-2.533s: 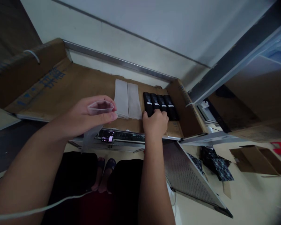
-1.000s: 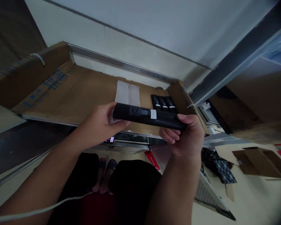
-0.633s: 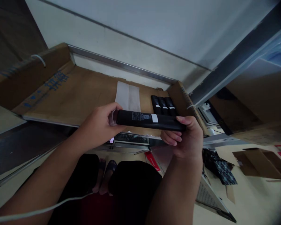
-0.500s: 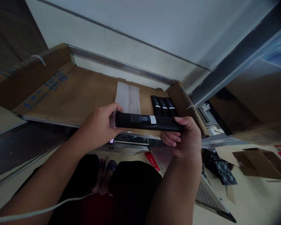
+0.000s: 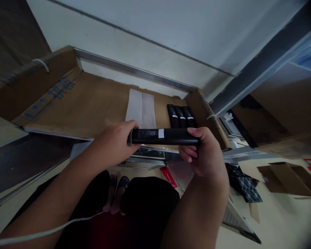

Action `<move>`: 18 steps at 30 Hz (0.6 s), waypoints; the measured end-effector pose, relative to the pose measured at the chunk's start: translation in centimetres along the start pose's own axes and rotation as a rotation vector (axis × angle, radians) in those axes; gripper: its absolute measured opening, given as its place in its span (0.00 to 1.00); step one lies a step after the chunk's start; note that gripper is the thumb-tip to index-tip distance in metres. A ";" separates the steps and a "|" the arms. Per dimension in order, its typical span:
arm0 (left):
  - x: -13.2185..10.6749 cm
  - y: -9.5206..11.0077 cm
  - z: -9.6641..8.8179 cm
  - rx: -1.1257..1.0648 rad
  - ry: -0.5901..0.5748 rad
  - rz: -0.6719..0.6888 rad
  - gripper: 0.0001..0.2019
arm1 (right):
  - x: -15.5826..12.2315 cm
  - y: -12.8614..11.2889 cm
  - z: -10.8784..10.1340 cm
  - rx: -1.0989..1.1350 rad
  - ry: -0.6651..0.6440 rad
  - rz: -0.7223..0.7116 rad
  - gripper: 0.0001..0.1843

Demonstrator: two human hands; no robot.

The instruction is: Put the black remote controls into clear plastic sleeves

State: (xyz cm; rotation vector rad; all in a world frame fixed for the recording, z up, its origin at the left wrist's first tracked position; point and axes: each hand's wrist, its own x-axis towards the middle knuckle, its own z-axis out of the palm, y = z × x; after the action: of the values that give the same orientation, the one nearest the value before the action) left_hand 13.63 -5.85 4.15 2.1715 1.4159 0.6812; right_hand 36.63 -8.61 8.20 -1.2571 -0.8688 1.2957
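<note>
A long black bar-shaped case [image 5: 175, 137] with printed text and a white sticker lies level across the front of the bench, held at both ends. My left hand [image 5: 123, 138] is closed round its left end, where a little clear film or a greyish cap shows. At the opposite end my right hand [image 5: 204, 145] grips it, thumb on top and fingers curled below. Behind it, three similar black bars [image 5: 181, 116] lie side by side, each with a white sticker. Two white paper strips [image 5: 141, 107] rest flat on the cardboard to their left.
Brown cardboard [image 5: 98, 100] lines the bench, with raised sides at left and right. A white cable [image 5: 49, 231] crosses below my left forearm. On the floor at right are an open carton [image 5: 290, 180] and a patterned bag [image 5: 245, 183]. A metal post stands at right.
The black bar has shifted slightly left in my hands, and its sticker sits farther left. My left hand covers more of the end with the film. A white sheet edge now shows behind my left forearm.
</note>
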 end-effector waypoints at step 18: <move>0.0 -0.2 -0.3 -0.652 -0.339 0.043 0.13 | -0.7 1.0 4.6 -0.268 -0.128 -0.441 0.22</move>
State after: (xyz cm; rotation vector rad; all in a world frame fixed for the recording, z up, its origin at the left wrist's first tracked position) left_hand 13.31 -5.72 4.32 1.6958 0.8223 0.6380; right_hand 31.84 -8.64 8.13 -1.1087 -1.3613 0.9330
